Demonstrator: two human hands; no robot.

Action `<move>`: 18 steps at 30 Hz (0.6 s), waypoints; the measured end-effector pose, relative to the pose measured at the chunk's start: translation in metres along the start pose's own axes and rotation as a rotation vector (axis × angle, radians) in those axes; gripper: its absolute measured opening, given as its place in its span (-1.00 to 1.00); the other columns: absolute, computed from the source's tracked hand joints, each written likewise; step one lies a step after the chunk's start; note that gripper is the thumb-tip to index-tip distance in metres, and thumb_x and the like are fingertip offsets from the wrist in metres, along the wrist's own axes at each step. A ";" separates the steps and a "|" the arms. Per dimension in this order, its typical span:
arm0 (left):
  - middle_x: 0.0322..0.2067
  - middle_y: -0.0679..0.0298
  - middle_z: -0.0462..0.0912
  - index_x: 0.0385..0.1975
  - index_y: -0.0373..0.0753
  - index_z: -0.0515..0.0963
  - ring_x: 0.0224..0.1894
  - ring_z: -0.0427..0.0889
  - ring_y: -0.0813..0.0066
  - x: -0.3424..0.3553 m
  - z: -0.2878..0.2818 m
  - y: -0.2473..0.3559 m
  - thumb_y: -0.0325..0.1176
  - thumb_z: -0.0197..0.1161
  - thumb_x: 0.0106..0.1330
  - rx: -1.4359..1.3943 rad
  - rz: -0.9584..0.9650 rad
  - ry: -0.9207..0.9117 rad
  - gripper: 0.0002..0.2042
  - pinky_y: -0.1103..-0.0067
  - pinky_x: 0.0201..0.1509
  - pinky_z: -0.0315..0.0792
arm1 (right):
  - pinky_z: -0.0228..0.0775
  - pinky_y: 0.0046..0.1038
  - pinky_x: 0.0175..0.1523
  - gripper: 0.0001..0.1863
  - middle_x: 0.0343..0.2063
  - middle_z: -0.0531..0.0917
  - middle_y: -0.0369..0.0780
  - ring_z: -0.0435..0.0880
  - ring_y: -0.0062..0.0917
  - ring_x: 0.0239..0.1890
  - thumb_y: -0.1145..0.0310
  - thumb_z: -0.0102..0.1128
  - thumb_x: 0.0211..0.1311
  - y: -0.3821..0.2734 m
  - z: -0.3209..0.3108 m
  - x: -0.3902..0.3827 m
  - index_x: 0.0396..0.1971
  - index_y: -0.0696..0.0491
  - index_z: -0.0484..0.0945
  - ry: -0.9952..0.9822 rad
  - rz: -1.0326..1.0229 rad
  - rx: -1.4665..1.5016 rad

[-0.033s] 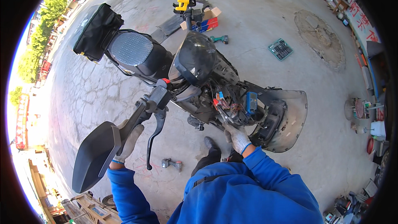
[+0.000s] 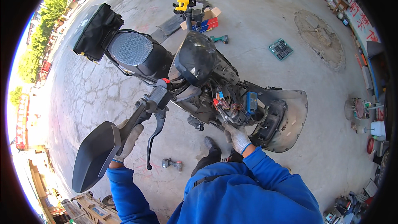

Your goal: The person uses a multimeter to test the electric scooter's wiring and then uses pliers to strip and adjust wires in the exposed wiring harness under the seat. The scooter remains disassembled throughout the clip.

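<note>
Nearest, the left hand (image 2: 132, 142) is wrapped round the handlebar grip (image 2: 135, 118), partly behind the black mirror (image 2: 95, 157). The right hand (image 2: 238, 138) is at the exposed wiring (image 2: 235, 108) in the opened front of the scooter (image 2: 195, 58), near a blue box (image 2: 251, 102); I cannot tell whether its half-hidden fingers grasp the red-and-grey tool (image 2: 223, 115) there. Beyond, on the concrete, lie a green drill (image 2: 219, 39) and an open tool case (image 2: 280, 49).
</note>
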State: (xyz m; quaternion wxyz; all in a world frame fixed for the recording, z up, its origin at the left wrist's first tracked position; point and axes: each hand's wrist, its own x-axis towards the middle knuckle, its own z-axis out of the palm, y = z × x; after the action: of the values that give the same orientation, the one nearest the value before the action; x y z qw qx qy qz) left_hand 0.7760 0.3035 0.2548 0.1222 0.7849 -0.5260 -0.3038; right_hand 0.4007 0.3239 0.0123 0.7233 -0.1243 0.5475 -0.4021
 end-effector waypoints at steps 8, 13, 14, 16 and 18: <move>-0.57 0.49 0.53 -0.18 -0.20 0.70 -0.56 0.43 0.71 -0.003 0.004 0.001 -0.13 0.45 0.36 -0.095 0.012 0.055 -0.74 0.60 -0.49 0.35 | 0.26 -0.53 -0.60 -0.82 -0.55 0.64 -0.37 0.51 -0.64 -0.65 0.25 0.45 0.34 0.008 -0.010 0.004 -0.20 0.01 0.73 -0.019 0.003 0.029; -0.52 0.46 0.57 -0.07 -0.22 0.71 -0.50 0.48 0.67 -0.002 0.003 -0.006 -0.20 0.45 0.37 -0.034 0.028 0.069 -0.73 0.56 -0.42 0.40 | 0.24 -0.53 -0.61 -0.84 -0.56 0.63 -0.37 0.50 -0.65 -0.66 0.26 0.44 0.35 0.013 -0.013 0.007 -0.21 0.01 0.73 -0.021 -0.004 0.021; -0.49 0.43 0.61 -0.04 -0.24 0.71 -0.46 0.51 0.65 -0.001 0.004 -0.007 -0.21 0.45 0.37 -0.026 0.036 0.070 -0.72 0.54 -0.37 0.44 | 0.24 -0.54 -0.61 -0.84 -0.57 0.63 -0.37 0.50 -0.65 -0.67 0.26 0.44 0.35 0.013 -0.013 0.007 -0.21 0.01 0.73 -0.019 -0.008 0.016; -0.41 0.36 0.67 0.01 -0.26 0.71 -0.37 0.57 0.59 -0.001 0.005 -0.007 -0.24 0.45 0.38 -0.012 0.069 0.078 -0.69 0.49 -0.25 0.50 | 0.24 -0.54 -0.61 -0.84 -0.56 0.63 -0.37 0.50 -0.66 -0.67 0.26 0.44 0.35 0.013 -0.013 0.006 -0.21 0.01 0.73 -0.019 -0.012 0.026; -0.32 0.29 0.73 0.06 -0.28 0.70 -0.27 0.62 0.52 -0.002 0.006 -0.006 -0.26 0.44 0.39 0.001 0.119 0.089 -0.67 0.45 -0.11 0.55 | 0.23 -0.55 -0.61 -0.84 -0.56 0.63 -0.37 0.50 -0.66 -0.67 0.26 0.43 0.35 0.012 -0.012 0.005 -0.21 0.01 0.73 -0.022 -0.012 0.029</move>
State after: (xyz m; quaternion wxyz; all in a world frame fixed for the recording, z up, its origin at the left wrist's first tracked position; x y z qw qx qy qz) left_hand 0.7760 0.3085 0.2475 0.1632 0.7649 -0.5661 -0.2604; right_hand 0.3955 0.3319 -0.0033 0.7286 -0.1213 0.5328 -0.4130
